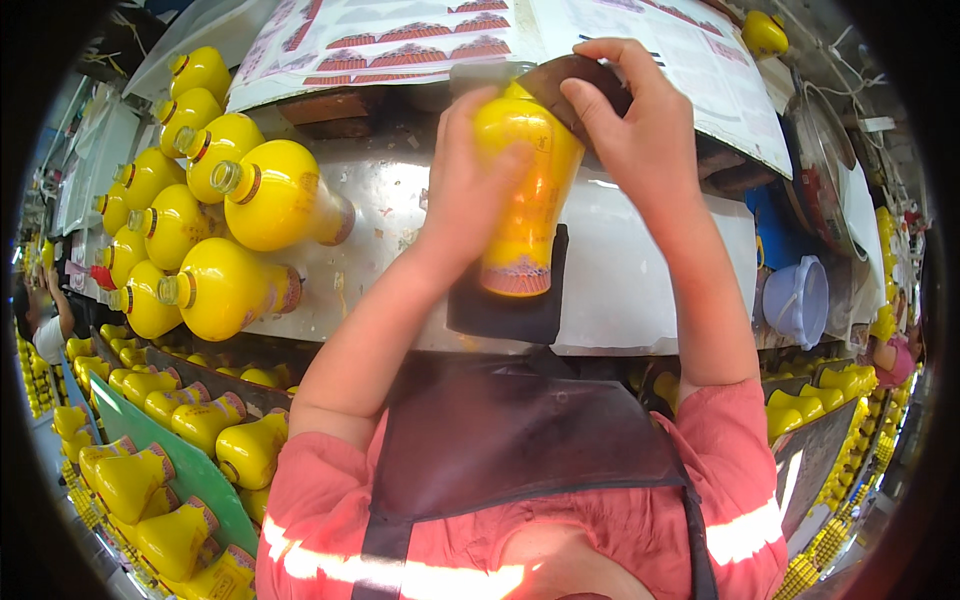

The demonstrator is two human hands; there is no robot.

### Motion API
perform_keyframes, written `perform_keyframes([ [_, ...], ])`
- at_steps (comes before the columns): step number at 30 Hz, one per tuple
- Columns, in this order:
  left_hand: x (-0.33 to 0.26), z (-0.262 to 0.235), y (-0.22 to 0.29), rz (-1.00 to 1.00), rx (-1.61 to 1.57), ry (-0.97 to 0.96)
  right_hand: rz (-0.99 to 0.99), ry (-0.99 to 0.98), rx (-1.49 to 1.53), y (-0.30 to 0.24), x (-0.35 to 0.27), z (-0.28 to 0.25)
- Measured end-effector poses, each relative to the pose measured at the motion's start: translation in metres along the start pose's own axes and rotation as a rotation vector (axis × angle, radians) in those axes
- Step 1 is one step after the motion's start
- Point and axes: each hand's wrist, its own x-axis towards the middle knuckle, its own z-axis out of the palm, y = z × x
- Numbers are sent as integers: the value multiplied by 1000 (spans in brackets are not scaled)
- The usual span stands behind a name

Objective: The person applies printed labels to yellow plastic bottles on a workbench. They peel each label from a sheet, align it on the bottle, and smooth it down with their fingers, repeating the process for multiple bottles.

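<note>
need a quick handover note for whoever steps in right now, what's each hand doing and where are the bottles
Left hand: wrapped around the body of a yellow bottle, holding it over the dark pad on the metal bench.
Right hand: pressing a dark brown strip onto the bottle's upper end.
Bottles: a cluster of yellow bottles lies on the bench to the left; more fill the trays below. Label sheets lie at the back.
Done: cannot tell how many.
Left: the strip is not yet fully on; the bottle is still in hand.

Red-patterned white label sheets (400, 40) atop bench
</note>
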Motion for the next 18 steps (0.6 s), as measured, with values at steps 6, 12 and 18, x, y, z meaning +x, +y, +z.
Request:
perform_keyframes([
  [6,0,2,1,53,45,17,-184,-297,215,0,28,-5],
  [12,8,4,10,55,152,63,-162,-294,-64,-1,44,5],
  [18,30,7,21,-116,169,87,-107,-235,-53,0,41,3],
])
